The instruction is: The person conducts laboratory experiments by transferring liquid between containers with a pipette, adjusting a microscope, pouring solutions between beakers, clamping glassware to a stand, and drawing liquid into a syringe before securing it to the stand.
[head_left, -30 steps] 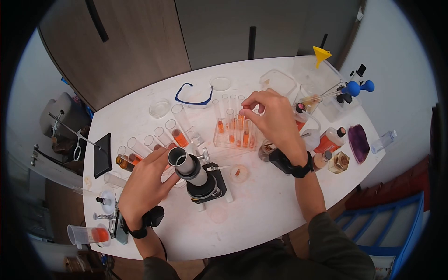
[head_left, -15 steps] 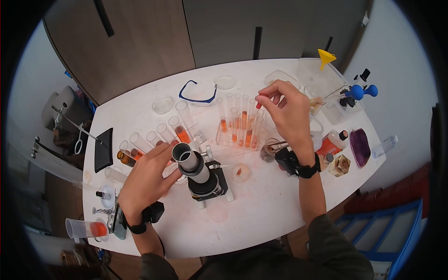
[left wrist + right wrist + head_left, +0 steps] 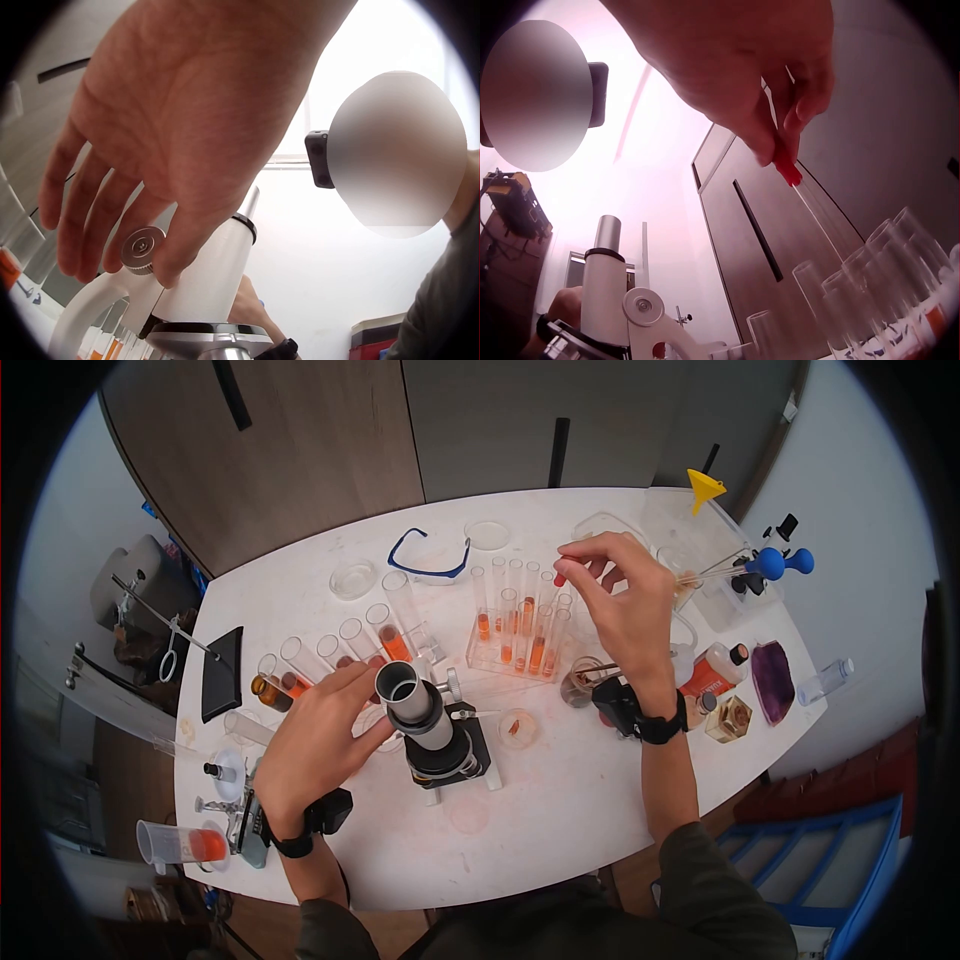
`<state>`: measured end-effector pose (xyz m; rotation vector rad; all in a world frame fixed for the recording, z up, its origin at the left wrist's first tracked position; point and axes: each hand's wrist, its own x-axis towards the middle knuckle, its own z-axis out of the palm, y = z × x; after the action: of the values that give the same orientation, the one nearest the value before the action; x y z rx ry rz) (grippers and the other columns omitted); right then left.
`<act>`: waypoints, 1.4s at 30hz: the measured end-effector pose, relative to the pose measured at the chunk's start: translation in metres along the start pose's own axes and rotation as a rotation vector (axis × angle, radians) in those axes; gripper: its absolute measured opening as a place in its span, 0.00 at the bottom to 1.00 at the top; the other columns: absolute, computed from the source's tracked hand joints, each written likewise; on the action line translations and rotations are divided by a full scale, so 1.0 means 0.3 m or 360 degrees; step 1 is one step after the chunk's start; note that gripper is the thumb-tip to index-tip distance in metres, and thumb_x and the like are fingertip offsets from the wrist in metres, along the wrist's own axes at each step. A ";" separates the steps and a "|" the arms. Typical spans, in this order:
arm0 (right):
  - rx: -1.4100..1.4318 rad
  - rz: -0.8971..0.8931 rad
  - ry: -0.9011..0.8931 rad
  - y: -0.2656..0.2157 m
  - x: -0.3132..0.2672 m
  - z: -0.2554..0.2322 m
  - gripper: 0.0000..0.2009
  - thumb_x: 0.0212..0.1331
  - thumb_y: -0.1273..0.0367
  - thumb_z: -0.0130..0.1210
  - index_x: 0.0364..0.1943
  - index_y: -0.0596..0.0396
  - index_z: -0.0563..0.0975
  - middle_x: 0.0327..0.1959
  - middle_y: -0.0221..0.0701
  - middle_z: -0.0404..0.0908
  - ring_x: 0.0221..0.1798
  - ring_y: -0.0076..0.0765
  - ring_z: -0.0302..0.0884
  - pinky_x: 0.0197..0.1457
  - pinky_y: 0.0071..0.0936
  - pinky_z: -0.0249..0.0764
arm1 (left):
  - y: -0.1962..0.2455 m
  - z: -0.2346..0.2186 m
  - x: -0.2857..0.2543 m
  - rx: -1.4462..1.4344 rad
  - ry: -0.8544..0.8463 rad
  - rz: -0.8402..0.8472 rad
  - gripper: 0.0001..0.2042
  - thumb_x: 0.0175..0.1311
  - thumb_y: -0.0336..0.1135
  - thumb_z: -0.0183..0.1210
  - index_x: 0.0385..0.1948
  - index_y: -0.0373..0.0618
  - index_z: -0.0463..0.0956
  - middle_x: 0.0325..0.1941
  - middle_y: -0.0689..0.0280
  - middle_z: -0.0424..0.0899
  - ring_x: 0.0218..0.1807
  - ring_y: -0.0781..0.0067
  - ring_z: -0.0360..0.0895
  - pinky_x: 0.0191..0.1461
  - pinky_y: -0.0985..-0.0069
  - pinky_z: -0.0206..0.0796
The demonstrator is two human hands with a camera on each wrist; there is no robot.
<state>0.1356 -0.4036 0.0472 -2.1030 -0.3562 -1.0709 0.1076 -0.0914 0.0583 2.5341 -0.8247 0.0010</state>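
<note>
In the head view, my right hand (image 3: 630, 600) is raised at the right back of a clear rack (image 3: 485, 657) of test tubes with orange liquid. Its thumb and fingertips pinch the red bulb of a dropper (image 3: 788, 171), whose thin glass tube points down toward the tube mouths in the right wrist view. My left hand (image 3: 325, 740) is at the left side of a black and white microscope (image 3: 432, 728). Seen from the left wrist, its thumb and index finger are around the round focus knob (image 3: 141, 246), the other fingers hanging beyond it.
A row of larger test tubes (image 3: 391, 640) stands behind the left hand. A petri dish (image 3: 517, 727) with a small brown-red piece lies right of the microscope. Blue-framed goggles (image 3: 428, 572) are at the back; a dark jar (image 3: 580, 685) and bottles (image 3: 715, 665) stand near the right wrist.
My right hand has moved up and to the right, away from the rack's tubes, with the dropper in its fingers. The left hand stays at the microscope.
</note>
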 end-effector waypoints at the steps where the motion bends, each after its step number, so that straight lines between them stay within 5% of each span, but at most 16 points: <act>1: -0.0035 -0.0002 0.0022 0.004 -0.001 -0.002 0.05 0.55 0.75 0.68 0.35 0.55 0.85 0.28 0.27 0.84 0.29 0.24 0.73 0.29 0.23 0.67 | -0.004 0.002 -0.001 -0.0001 0.0000 0.0000 0.21 0.60 0.31 0.65 0.55 0.34 0.77 0.48 0.49 0.83 0.50 0.46 0.81 0.55 0.61 0.74; 10: 0.0055 0.0101 0.0136 0.013 -0.007 0.030 0.06 0.55 0.72 0.70 0.36 0.55 0.85 0.30 0.28 0.83 0.27 0.24 0.68 0.31 0.22 0.66 | -0.023 0.020 0.002 0.0072 0.0060 0.0068 0.21 0.60 0.32 0.65 0.54 0.33 0.78 0.51 0.49 0.83 0.49 0.44 0.82 0.54 0.59 0.75; 13: 0.0112 0.0150 0.0067 0.010 -0.012 0.030 0.06 0.55 0.72 0.71 0.36 0.54 0.86 0.30 0.23 0.82 0.26 0.15 0.66 0.29 0.16 0.62 | 0.002 0.007 0.005 0.0048 0.0022 0.0027 0.20 0.59 0.32 0.65 0.52 0.32 0.78 0.48 0.49 0.83 0.47 0.44 0.82 0.52 0.59 0.75; 15: 0.0119 0.0268 0.0085 0.006 -0.015 0.028 0.09 0.52 0.69 0.73 0.31 0.56 0.84 0.25 0.26 0.78 0.25 0.22 0.61 0.29 0.24 0.62 | -0.001 0.013 0.002 0.0060 0.0048 0.0031 0.19 0.59 0.31 0.65 0.51 0.33 0.78 0.47 0.50 0.83 0.46 0.43 0.81 0.51 0.59 0.74; 29: 0.0086 0.0083 0.0182 -0.002 -0.010 0.014 0.05 0.55 0.71 0.71 0.32 0.56 0.86 0.27 0.26 0.81 0.26 0.19 0.70 0.28 0.19 0.64 | 0.012 0.016 -0.008 0.0069 0.0120 0.0047 0.15 0.60 0.30 0.64 0.48 0.35 0.79 0.46 0.51 0.83 0.47 0.43 0.81 0.53 0.59 0.74; 40: 0.0044 0.0086 0.0246 0.001 -0.007 -0.004 0.02 0.59 0.73 0.67 0.34 0.56 0.86 0.28 0.27 0.82 0.28 0.22 0.72 0.29 0.20 0.67 | 0.005 0.026 -0.018 0.0097 -0.0037 -0.0098 0.20 0.65 0.31 0.63 0.56 0.32 0.74 0.52 0.47 0.82 0.48 0.44 0.81 0.53 0.60 0.75; 42: 0.0006 0.0118 0.0186 -0.012 -0.003 -0.015 0.02 0.59 0.73 0.66 0.34 0.56 0.86 0.29 0.27 0.81 0.28 0.21 0.72 0.29 0.20 0.67 | -0.018 0.044 -0.022 0.0153 0.0053 0.0046 0.20 0.65 0.32 0.63 0.56 0.32 0.74 0.53 0.48 0.82 0.48 0.44 0.82 0.52 0.60 0.75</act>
<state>0.1305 -0.4043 0.0498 -2.0236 -0.2217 -1.1425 0.1032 -0.0897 0.0432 2.6040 -0.8677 0.0946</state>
